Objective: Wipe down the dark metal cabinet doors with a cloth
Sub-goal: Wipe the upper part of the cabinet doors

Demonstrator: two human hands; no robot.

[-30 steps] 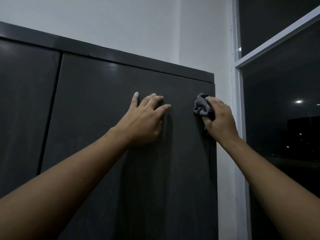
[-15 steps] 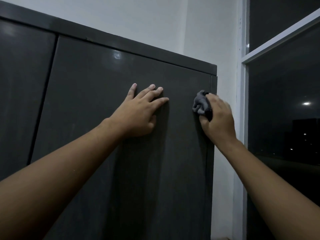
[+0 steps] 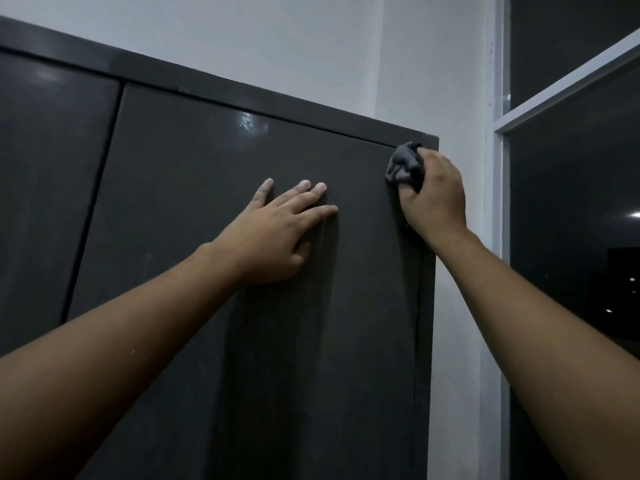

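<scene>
— What do we get of the cabinet?
— Only its upper part. The right door fills the middle and runs off the bottom edge. The left door is cut by the left edge, so we see just a slice beyond the dark seam. The top rail crosses above both.
— And the cloth?
— The grey cloth is bunched at the top right corner of the right door, just under the rail. We see one crumpled lump; the rest is buried under the right hand.
— How does that grip stand?
— Clamped on the cloth, with the fingers curled round it and pressing it to the door. Their tips are hidden behind fabric and knuckles.
— The other hand?
— The left hand lies flat on the right door, left of the cloth and apart from it. Its grip is spread, the fingers straight. The thumb is partly tucked below the palm.
— Anything on the surface?
— The light is dim. A glare patch sits near the door's top, and the faint vertical streaks lower down may be smears or only shadow; we cannot tell.
— To the side?
— A pale wall, then a dark window cut off at the right edge, with a few small lights in the glass.
</scene>
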